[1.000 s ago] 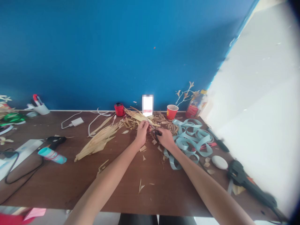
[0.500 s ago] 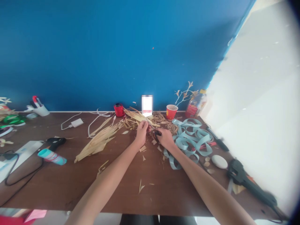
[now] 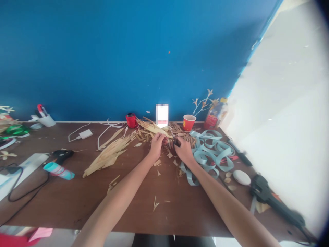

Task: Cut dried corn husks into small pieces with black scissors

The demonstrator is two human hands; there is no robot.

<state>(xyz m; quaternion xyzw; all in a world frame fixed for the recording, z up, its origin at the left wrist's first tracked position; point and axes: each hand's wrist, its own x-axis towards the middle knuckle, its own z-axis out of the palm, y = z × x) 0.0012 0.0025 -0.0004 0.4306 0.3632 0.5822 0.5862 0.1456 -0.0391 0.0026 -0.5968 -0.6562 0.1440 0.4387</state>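
Observation:
My right hand (image 3: 183, 150) is wrapped round the black handles of a pair of scissors (image 3: 172, 132), whose blades point up and away towards the wall. Close by on the left, my left hand (image 3: 156, 145) is closed in a pinch; what sits between its fingertips is too small and blurred to name. Just beyond both hands lies a bundle of dry, straw-coloured husks (image 3: 151, 127) on a heap of cut scraps (image 3: 177, 129). A lit phone (image 3: 162, 115) leans upright against the wall behind the heap.
More dry husks (image 3: 109, 154) lie to the left. Looped pale-blue ribbon (image 3: 203, 156) spreads beside my right forearm. A red paper cup (image 3: 189, 122) and a red pot (image 3: 131, 120) stand near the wall. A glue gun (image 3: 272, 197) rests at the right edge, a teal tube (image 3: 59, 171) at left.
The scissors have swung away from my left hand, their blades now pointing more upright. My right hand has shifted slightly right and up. The left hand keeps its pinch.

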